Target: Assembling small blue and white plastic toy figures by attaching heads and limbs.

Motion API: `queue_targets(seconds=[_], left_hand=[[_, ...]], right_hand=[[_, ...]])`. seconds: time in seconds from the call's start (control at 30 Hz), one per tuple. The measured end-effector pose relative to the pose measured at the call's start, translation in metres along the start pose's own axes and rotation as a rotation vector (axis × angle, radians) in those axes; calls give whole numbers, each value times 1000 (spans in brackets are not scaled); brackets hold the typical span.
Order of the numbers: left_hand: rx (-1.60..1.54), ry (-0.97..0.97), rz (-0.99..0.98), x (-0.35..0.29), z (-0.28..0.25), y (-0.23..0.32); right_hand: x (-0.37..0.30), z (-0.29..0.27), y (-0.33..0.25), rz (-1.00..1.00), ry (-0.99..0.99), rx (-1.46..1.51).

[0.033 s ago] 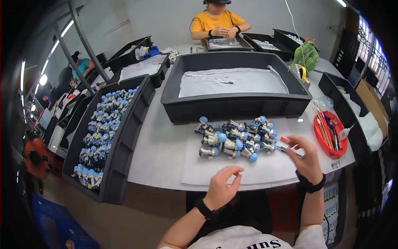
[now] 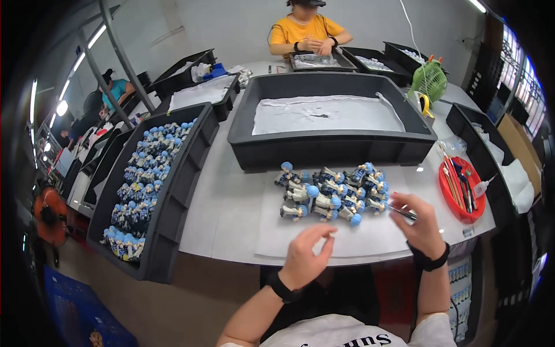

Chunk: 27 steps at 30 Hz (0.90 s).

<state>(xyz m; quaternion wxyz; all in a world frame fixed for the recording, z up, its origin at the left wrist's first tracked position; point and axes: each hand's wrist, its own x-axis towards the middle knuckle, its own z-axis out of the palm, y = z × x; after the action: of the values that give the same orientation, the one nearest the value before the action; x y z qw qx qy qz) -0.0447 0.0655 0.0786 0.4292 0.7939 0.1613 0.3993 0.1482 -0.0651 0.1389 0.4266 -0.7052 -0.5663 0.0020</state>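
Right hand [image 2: 422, 222] pinches a thin brush [image 2: 401, 211] w/ its tip by the little blue toy figures [image 2: 332, 194]. Left hand [image 2: 306, 254] holds nothing, fingers curled w/ thumb & finger nearly touching, just above the white mat [image 2: 347, 243].

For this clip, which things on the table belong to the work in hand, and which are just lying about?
In the work:
right hand holding a thin tool
left hand, empty
figurines on the white sheet
bin of figurines

Lying about:
big grey bin
red tray
green fan
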Motion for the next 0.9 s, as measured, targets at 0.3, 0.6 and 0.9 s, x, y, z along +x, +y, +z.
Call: queue_targets(seconds=[0.3,0.6,0.9], left_hand=[[555,-41,-99,109,-76,-52],[843,-199,-345,141,-54,-95],[129,55,-285,114,-73,-55]], right_hand=[[-36,99,-2,192,-223,446],[-56,110,19,333,-131,621],[-57,112,19,292,-92,590]])
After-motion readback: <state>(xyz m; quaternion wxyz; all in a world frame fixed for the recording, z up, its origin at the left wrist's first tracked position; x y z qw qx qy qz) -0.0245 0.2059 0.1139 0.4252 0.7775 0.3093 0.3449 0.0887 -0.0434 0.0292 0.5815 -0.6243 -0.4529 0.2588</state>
